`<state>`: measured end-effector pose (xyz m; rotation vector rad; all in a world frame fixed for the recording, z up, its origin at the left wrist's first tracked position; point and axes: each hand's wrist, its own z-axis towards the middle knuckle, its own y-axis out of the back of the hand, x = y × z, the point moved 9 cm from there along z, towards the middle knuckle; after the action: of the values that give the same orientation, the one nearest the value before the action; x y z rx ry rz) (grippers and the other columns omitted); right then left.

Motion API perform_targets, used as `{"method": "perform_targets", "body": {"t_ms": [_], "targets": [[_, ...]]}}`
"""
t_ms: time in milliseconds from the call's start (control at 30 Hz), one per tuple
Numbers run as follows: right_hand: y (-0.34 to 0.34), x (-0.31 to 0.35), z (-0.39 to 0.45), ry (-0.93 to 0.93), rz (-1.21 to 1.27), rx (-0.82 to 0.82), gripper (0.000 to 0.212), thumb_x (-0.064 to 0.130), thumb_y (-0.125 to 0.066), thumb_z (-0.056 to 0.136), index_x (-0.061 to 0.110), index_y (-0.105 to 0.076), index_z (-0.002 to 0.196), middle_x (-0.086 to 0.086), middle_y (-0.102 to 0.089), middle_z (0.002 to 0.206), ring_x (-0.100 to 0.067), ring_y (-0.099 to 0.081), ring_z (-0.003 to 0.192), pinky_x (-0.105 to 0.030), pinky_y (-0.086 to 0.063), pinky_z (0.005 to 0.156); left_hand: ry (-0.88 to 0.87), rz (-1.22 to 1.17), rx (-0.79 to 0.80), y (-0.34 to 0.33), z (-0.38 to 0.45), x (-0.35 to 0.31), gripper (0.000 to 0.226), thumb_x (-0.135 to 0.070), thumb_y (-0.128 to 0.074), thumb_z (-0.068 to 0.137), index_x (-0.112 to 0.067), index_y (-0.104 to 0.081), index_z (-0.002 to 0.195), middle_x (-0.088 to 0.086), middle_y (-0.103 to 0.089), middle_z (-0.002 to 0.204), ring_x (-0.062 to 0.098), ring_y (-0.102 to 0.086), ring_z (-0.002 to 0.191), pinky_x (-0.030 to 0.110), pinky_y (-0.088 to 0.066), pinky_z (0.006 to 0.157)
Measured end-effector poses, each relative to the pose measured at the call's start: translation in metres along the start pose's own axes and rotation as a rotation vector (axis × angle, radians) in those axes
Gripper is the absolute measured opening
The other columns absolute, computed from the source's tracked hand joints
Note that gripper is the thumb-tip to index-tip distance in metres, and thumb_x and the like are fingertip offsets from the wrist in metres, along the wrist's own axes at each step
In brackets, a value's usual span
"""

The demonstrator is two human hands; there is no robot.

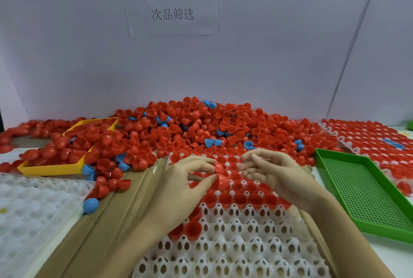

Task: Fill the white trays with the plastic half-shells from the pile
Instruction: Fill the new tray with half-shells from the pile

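Note:
A white tray (234,248) with rows of cups lies in front of me; red half-shells fill its far rows and two sit lower left. Behind it spreads a big pile of red half-shells (201,125) with a few blue ones mixed in. My left hand (187,179) hovers over the tray's filled rows and pinches a red half-shell (222,180) between thumb and fingers. My right hand (270,170) is just right of it, palm turned toward the left hand, fingers loosely bent and holding nothing.
A yellow tray (51,169) holding red shells sits at the left, an empty white tray (29,206) at the near left. A green perforated tray (362,190) lies on the right, a filled white tray (368,139) behind it. A blue shell (90,205) rests on cardboard.

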<state>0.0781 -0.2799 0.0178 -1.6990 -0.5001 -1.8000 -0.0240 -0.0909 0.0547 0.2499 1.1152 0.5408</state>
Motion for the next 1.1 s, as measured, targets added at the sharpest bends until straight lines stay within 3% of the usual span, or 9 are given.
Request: {"method": "perform_targets", "body": {"t_ms": [167, 300, 433, 567, 767, 933, 1033, 1100], "targets": [[0.025, 0.001, 0.000, 0.029, 0.127, -0.143, 0.025, 0.015, -0.062, 0.101, 0.002, -0.075, 0.118, -0.019, -0.073, 0.108, -0.023, -0.073, 0.096, -0.025, -0.061, 0.084, 0.080, -0.177, 0.096, 0.002, 0.006, 0.005, 0.013, -0.021, -0.077, 0.091, -0.025, -0.083, 0.101, -0.015, -0.076, 0.105, 0.005, -0.071, 0.101, 0.023, -0.058, 0.090], [0.034, 0.001, -0.002, 0.026, 0.157, -0.213, 0.024, 0.015, -0.063, 0.099, 0.004, -0.078, 0.114, -0.016, -0.073, 0.103, -0.021, -0.073, 0.092, -0.025, -0.061, 0.081, -0.098, 0.205, 0.253, 0.006, 0.004, 0.000, 0.013, -0.023, -0.076, 0.092, -0.032, -0.080, 0.102, -0.021, -0.071, 0.098, 0.004, -0.066, 0.100, 0.019, -0.052, 0.091], [0.038, 0.001, -0.004, 0.024, 0.160, -0.244, 0.022, 0.015, -0.063, 0.098, 0.006, -0.080, 0.110, -0.014, -0.074, 0.101, -0.019, -0.073, 0.089, -0.024, -0.061, 0.080, -0.252, 0.508, 0.482, -0.006, -0.009, -0.002, 0.008, -0.044, -0.068, 0.094, -0.039, -0.072, 0.099, -0.028, -0.058, 0.097, -0.006, -0.054, 0.103, 0.007, -0.038, 0.094], [0.043, 0.002, -0.005, 0.020, 0.146, -0.270, 0.022, 0.014, -0.062, 0.100, 0.006, -0.080, 0.109, -0.014, -0.074, 0.100, -0.019, -0.073, 0.089, -0.023, -0.061, 0.078, -0.355, 0.592, 0.516, -0.020, -0.018, -0.011, 0.010, -0.046, -0.059, 0.090, -0.037, -0.064, 0.091, -0.024, -0.051, 0.090, -0.003, -0.044, 0.092, 0.008, -0.033, 0.085], [0.041, 0.002, -0.004, 0.023, 0.126, -0.251, 0.024, 0.017, -0.064, 0.099, 0.005, -0.079, 0.113, -0.014, -0.074, 0.101, -0.019, -0.073, 0.089, -0.023, -0.061, 0.078, -0.348, 0.579, 0.565, -0.046, -0.028, -0.003, 0.011, -0.034, -0.059, 0.096, -0.029, -0.069, 0.097, -0.018, -0.052, 0.097, 0.003, -0.043, 0.092, 0.005, -0.030, 0.080], [0.037, 0.002, -0.003, 0.029, 0.137, -0.236, 0.023, 0.016, -0.062, 0.099, 0.006, -0.079, 0.110, -0.013, -0.073, 0.098, -0.019, -0.073, 0.087, -0.023, -0.061, 0.077, -0.343, 0.565, 0.581, -0.045, -0.030, 0.003, 0.023, -0.040, -0.058, 0.100, -0.030, -0.075, 0.109, -0.019, -0.052, 0.103, -0.001, -0.042, 0.099, 0.001, -0.027, 0.084], [0.039, 0.001, -0.004, 0.025, 0.142, -0.241, 0.023, 0.016, -0.063, 0.097, 0.005, -0.079, 0.109, -0.013, -0.073, 0.097, -0.019, -0.072, 0.087, -0.024, -0.061, 0.078, -0.305, 0.509, 0.602, -0.042, -0.027, 0.003, 0.029, -0.045, -0.055, 0.102, -0.030, -0.076, 0.118, -0.019, -0.053, 0.103, -0.006, -0.045, 0.101, -0.001, -0.031, 0.087], [0.042, 0.001, -0.005, 0.024, 0.145, -0.257, 0.023, 0.015, -0.062, 0.097, 0.005, -0.079, 0.109, -0.014, -0.073, 0.098, -0.020, -0.072, 0.087, -0.024, -0.062, 0.078, -0.271, 0.465, 0.590, -0.034, -0.019, 0.003, 0.030, -0.045, -0.058, 0.102, -0.031, -0.074, 0.124, -0.024, -0.055, 0.105, -0.011, -0.050, 0.095, 0.005, -0.040, 0.081]]}}
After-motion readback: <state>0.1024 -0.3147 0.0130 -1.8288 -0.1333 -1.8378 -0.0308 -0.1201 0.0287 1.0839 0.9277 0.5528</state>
